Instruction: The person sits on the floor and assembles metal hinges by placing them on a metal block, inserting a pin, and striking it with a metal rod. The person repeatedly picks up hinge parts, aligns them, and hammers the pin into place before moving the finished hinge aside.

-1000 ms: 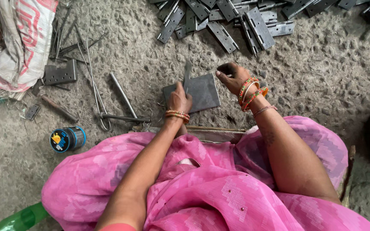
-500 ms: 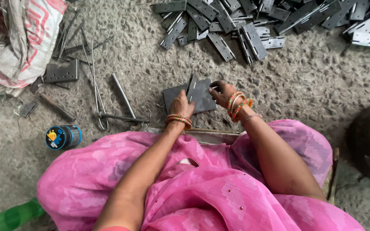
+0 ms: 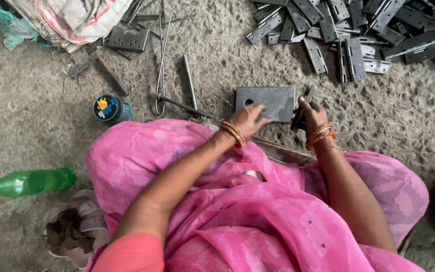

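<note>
I am looking down on my left hand (image 3: 247,120), which is lying palm down with fingers spread flat on the near edge of a grey rectangular steel plate with one round hole (image 3: 265,103). The plate is resting on the rough grey floor (image 3: 217,65), just beyond my knees. My right hand (image 3: 312,114) is gripping a thin dark metal piece (image 3: 302,112) that is standing on edge against the plate's right side; my fingers are hiding its lower part, so I cannot tell its full shape.

The pink patterned cloth (image 3: 258,216) over my lap is covering the plate's near surroundings and whatever is lying under my forearms. A heap of grey metal hinges (image 3: 348,30) is spreading along the top right, cut off by the frame's edge. Left of the plate, a plain steel rod (image 3: 190,80) and a bent thin wire loop (image 3: 161,60) are lying close together. A small blue round tin (image 3: 111,108) is sitting further left. A green plastic bottle (image 3: 28,182) is lying on its side at the left edge, its cap end cut off. A woven sack (image 3: 71,17) is showing only partly at top left.
</note>
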`<state>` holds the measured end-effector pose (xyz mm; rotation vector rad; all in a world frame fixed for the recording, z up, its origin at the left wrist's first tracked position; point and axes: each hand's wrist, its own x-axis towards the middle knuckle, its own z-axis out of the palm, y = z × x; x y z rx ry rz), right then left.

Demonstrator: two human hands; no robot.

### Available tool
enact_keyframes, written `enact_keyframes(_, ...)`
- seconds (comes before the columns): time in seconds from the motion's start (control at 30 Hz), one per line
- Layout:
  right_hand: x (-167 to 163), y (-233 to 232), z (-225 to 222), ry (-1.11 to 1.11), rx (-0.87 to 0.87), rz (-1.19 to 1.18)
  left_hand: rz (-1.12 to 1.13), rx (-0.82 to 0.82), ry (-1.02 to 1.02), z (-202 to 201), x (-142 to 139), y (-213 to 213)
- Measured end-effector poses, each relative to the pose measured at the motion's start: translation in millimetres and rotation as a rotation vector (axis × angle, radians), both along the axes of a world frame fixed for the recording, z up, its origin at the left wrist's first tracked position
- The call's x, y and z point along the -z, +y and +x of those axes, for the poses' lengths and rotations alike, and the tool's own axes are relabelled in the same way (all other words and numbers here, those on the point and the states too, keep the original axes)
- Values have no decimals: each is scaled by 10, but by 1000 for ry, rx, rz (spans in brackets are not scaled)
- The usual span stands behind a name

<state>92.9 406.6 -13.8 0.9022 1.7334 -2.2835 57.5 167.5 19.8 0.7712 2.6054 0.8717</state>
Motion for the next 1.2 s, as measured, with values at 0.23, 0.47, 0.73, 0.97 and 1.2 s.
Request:
enact_keyframes(0.23,-39,152,-62,-203,43,470,-88,-545,-157,-855,-372,-1374)
enact_keyframes(0.47,-50,130,-154,-239,-80,699,563,-1474,-593,-951,-107,-1896)
enact_keyframes(0.73,193,119,-268,-122,-180,970,173,-1567,-648,-799,282,-1678)
enact_keyframes(0.97,191,-28,-315,-154,-210,971,-74,-1574,-493,-700,360,-1431)
enact_keyframes(1.2,240,-28,-250,-79,-133,1053,944,-1742,-564,-844,449,-1529)
